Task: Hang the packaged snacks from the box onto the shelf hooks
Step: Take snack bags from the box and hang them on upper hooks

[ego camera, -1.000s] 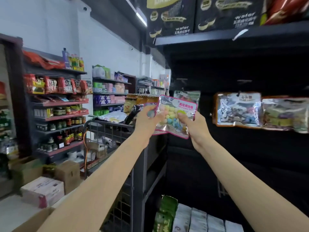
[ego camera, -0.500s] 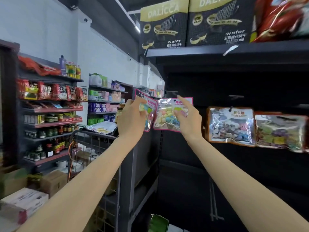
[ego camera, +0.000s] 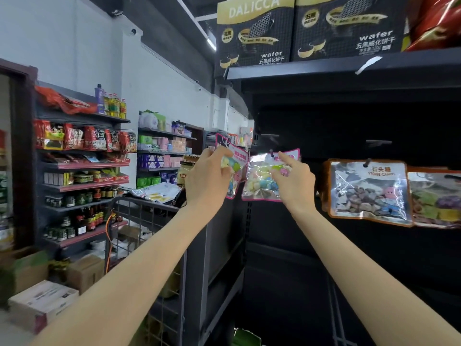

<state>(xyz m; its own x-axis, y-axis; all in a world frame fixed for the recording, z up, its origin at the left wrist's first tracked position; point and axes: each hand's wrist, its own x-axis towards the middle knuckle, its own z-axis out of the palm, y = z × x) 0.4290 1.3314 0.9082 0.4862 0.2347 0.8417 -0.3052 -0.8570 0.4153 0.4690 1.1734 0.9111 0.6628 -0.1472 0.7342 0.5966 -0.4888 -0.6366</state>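
Two pink-edged clear packets of pastel candy are up at the black hook shelf. My left hand [ego camera: 208,177] grips one pink candy packet [ego camera: 235,168], held edge-on at the shelf's left end. My right hand [ego camera: 294,181] pinches the second pink candy packet [ego camera: 260,181], which faces me; its top hole sits at a black hook [ego camera: 271,154], with my forefinger stretched toward the packet's top edge. Two stone candy packets [ego camera: 369,191] hang from hooks to the right. The box is not in view.
A wire cart [ego camera: 147,216] stands at lower left beside the shelf's side panel. Wafer cartons [ego camera: 254,33] sit on the top shelf overhead. Bare hooks [ego camera: 378,142] stick out above the hanging packets. Stocked racks and cardboard boxes [ego camera: 84,270] line the left aisle.
Both hands have risen and moved apart; the packets were held together and are now separate. The right hand's packet has reached the hook. The camera has tilted upward.
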